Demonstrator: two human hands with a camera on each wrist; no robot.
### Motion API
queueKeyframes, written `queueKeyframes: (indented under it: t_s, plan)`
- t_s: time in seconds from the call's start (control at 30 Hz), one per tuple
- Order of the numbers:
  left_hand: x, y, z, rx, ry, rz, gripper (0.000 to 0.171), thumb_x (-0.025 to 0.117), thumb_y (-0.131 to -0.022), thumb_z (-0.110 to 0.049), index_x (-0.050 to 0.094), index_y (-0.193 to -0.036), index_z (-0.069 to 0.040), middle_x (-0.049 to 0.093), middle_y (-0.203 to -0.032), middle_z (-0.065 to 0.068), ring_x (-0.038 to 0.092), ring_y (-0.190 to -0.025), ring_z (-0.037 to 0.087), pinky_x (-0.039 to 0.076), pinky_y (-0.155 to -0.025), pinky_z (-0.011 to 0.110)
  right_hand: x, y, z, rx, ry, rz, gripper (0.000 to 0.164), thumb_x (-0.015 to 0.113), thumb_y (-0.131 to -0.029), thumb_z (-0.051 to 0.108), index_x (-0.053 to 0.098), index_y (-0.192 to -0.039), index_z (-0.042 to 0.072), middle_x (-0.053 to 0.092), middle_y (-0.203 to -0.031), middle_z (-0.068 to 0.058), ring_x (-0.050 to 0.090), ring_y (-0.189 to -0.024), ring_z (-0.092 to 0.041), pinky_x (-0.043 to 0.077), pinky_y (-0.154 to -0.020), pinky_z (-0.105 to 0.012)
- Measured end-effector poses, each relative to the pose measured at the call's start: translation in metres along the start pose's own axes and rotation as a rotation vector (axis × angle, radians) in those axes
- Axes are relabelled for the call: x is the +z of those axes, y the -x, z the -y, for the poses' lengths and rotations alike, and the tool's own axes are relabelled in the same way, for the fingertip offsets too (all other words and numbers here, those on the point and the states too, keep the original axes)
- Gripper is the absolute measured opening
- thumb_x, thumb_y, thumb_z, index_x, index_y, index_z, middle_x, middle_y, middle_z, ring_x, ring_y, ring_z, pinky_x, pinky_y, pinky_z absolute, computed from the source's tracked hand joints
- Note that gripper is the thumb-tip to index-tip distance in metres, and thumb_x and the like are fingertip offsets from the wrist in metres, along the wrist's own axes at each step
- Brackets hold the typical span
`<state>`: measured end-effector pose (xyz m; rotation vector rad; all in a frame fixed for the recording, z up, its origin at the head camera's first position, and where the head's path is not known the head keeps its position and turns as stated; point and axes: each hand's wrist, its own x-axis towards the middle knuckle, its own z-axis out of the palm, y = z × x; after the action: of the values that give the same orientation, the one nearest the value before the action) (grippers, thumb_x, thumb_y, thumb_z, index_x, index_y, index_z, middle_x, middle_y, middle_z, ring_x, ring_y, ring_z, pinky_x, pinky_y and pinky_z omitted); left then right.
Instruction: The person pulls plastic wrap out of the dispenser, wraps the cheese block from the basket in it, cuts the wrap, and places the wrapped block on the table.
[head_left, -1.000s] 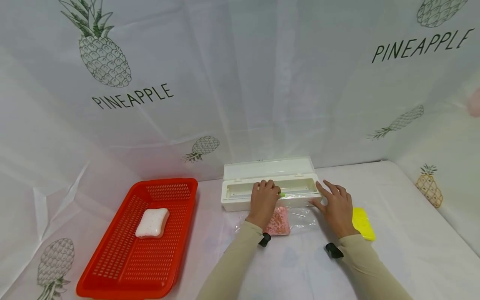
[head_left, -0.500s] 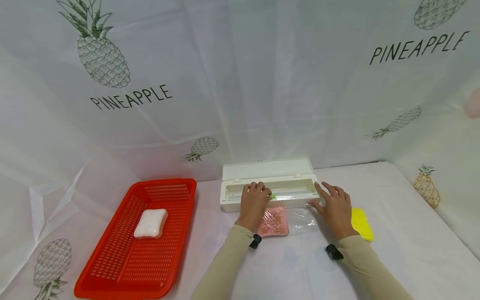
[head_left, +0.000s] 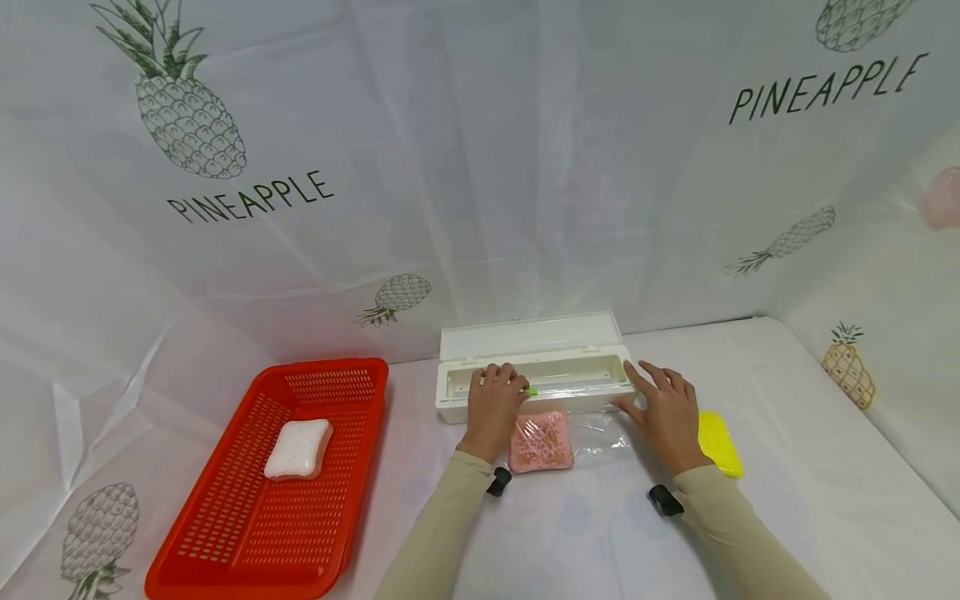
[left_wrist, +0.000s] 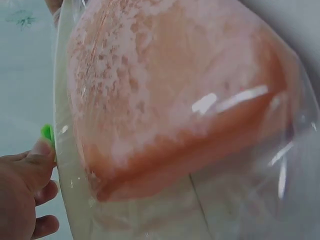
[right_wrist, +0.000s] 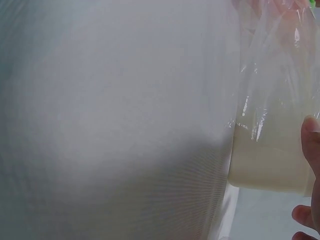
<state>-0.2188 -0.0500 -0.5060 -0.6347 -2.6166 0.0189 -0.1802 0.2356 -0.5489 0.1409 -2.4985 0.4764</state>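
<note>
A long white cling film dispenser (head_left: 453, 412) lies with its lid (head_left: 528, 337) folded back. My left hand (head_left: 491, 408) pinches the small green slide cutter (head_left: 532, 391) at the dispenser's front edge; in the left wrist view the thumb lies against this green cutter (left_wrist: 47, 134). My right hand (head_left: 666, 421) grips the dispenser's right end, thumb on the front wall and other fingers partly hidden. Clear film (head_left: 603, 433) hangs from the front edge over the table. Under or inside it sits a pink bread-slice-shaped squishy piece (head_left: 542, 443), close up in the left wrist view.
On the left stands a red perforated basket (head_left: 356, 500) with a white bread-slice-shaped piece (head_left: 298, 448) in it. A yellow piece (head_left: 720, 442) lies right of my right hand, partly hidden. A pineapple-print curtain (head_left: 525, 167) rises behind the table.
My left hand has slid left along the dispenser's front edge with the green cutter, uncovering more of the pink piece. My right hand has stayed at the right end.
</note>
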Motion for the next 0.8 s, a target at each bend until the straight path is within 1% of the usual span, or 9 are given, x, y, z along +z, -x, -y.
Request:
queueKeyframes:
  t_s: [0.1,0.2,0.3,0.43,0.6,0.7,0.8]
  plan:
    - [-0.002,0.006,0.013,-0.020,0.026,-0.026,0.016,0.071,-0.097,-0.040,0.078,-0.104,-0.028,0.065,-0.106,-0.007,0.060,-0.107,0.017,0.046,-0.101,0.039,-0.001,-0.001,-0.001,0.001,-0.002,0.007,0.074,0.092,-0.079,0.031,0.065,-0.143,0.005,0.064,-0.138,-0.026,0.055,-0.120,-0.051,0.044,-0.100,-0.065]
    - [-0.005,0.014,0.028,-0.060,0.054,-0.056,0.013,0.073,-0.095,-0.037,0.078,-0.100,-0.027,0.065,-0.104,-0.006,0.059,-0.107,0.019,0.046,-0.100,0.040,-0.003,-0.002,-0.005,0.011,-0.003,0.007,0.074,0.091,-0.080,0.031,0.064,-0.143,0.005,0.063,-0.138,-0.026,0.054,-0.121,-0.051,0.043,-0.101,-0.066]
    - [-0.006,0.021,0.041,-0.083,0.067,-0.069,0.012,0.073,-0.094,-0.037,0.077,-0.099,-0.027,0.064,-0.104,-0.005,0.058,-0.108,0.020,0.046,-0.099,0.042,-0.006,-0.001,-0.008,0.020,-0.009,-0.007,0.074,0.091,-0.079,0.029,0.065,-0.142,0.004,0.063,-0.138,-0.027,0.053,-0.121,-0.050,0.043,-0.100,-0.066]
    - [-0.007,0.030,0.053,-0.087,0.072,-0.071,0.012,0.072,-0.095,-0.037,0.077,-0.101,-0.027,0.064,-0.107,-0.005,0.058,-0.109,0.021,0.046,-0.099,0.043,-0.006,0.001,-0.007,0.004,-0.026,-0.016,0.074,0.092,-0.077,0.029,0.065,-0.141,0.002,0.064,-0.136,-0.028,0.055,-0.119,-0.052,0.043,-0.099,-0.067]
    - [-0.008,0.040,0.066,-0.108,0.097,-0.077,0.010,0.076,-0.093,-0.035,0.078,-0.099,-0.027,0.064,-0.106,-0.004,0.057,-0.107,0.021,0.045,-0.099,0.043,-0.002,0.003,-0.001,-0.001,-0.024,-0.006,0.074,0.092,-0.078,0.030,0.065,-0.141,0.002,0.065,-0.134,-0.028,0.056,-0.118,-0.052,0.044,-0.099,-0.067]
    - [-0.010,0.045,0.075,-0.129,0.116,-0.069,0.009,0.077,-0.093,-0.033,0.079,-0.099,-0.026,0.063,-0.106,-0.003,0.056,-0.108,0.022,0.045,-0.099,0.044,-0.001,0.003,0.002,0.009,-0.024,-0.005,0.075,0.093,-0.077,0.030,0.065,-0.141,0.002,0.065,-0.134,-0.028,0.056,-0.118,-0.052,0.044,-0.099,-0.066]
    - [-0.012,0.049,0.084,-0.168,0.138,-0.069,0.008,0.078,-0.093,-0.029,0.080,-0.099,-0.024,0.064,-0.106,-0.001,0.056,-0.108,0.024,0.045,-0.098,0.046,-0.001,0.004,0.002,0.011,-0.032,0.002,0.075,0.092,-0.078,0.030,0.064,-0.142,0.002,0.065,-0.135,-0.029,0.055,-0.119,-0.052,0.044,-0.099,-0.067]
